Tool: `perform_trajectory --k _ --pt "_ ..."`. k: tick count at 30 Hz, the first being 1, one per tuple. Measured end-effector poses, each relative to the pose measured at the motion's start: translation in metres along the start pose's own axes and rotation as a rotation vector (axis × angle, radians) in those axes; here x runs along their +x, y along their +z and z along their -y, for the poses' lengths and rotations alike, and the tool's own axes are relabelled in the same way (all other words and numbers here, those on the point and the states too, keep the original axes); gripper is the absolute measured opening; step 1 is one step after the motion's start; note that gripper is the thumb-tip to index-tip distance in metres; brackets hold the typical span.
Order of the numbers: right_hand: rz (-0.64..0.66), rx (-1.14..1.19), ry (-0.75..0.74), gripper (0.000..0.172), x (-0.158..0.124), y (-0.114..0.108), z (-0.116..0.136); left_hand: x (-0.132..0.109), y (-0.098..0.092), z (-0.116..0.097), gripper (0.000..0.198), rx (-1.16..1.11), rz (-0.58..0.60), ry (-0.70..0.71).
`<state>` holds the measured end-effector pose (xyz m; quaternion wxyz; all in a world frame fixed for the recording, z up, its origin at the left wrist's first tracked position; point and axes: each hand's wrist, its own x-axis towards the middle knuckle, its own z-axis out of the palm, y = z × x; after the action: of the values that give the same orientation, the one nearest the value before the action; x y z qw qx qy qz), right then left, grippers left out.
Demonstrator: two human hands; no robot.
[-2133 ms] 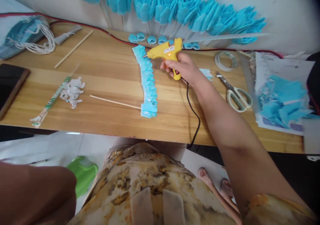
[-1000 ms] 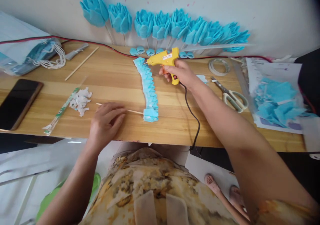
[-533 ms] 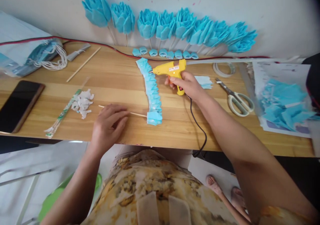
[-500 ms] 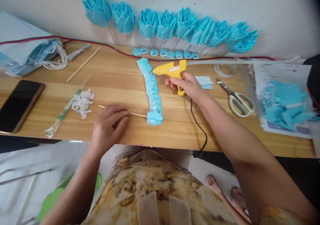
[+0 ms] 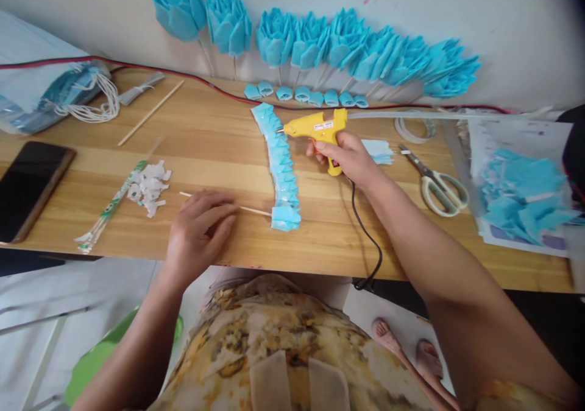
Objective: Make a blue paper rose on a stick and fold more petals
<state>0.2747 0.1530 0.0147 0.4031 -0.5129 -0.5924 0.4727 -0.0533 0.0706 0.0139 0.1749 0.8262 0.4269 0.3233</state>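
My right hand [image 5: 345, 155] is closed around a yellow glue gun [image 5: 313, 126], a finger at its orange trigger. The gun's metal tip points left and meets, or nearly meets, the upper part of a pleated light-blue strip [image 5: 281, 161]. This strip runs down the table, its folds overlapping along the right side. At its lower end a folded blue piece [image 5: 286, 217] sits against the end of a thin wooden stick [image 5: 256, 210]. My left hand [image 5: 201, 225] lies over that stick and holds it against the table, the fingers partly hiding it.
Blue fabric flowers [image 5: 276, 36] on sticks lean on the wall behind several small blue rolls [image 5: 302, 94]. Scissors [image 5: 441, 192] and a bag of blue pieces [image 5: 523, 192] lie right. White scraps [image 5: 150, 186], a phone [image 5: 31, 186] and a loose stick [image 5: 150, 112] are left. The gun's black cord [image 5: 368, 234] hangs over the edge.
The view has shifted slightly. My right hand with the glue gun and my left hand on the stick stay in nearly the same places relative to the strip.
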Motion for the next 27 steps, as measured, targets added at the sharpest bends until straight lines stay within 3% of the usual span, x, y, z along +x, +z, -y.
perform_trajectory --k 9,19,27 --pt "0.008 -0.030 -0.012 0.026 0.000 -0.001 -0.004 0.000 0.000 0.000 0.017 -0.001 0.002 0.002" --pt "-0.088 0.002 0.020 0.029 -0.005 -0.002 0.005 0.000 0.001 0.000 0.017 0.001 -0.003 -0.017" --pt "0.010 0.012 0.036 0.031 -0.012 -0.004 0.012 -0.001 0.001 -0.001 0.017 0.008 -0.006 -0.030"
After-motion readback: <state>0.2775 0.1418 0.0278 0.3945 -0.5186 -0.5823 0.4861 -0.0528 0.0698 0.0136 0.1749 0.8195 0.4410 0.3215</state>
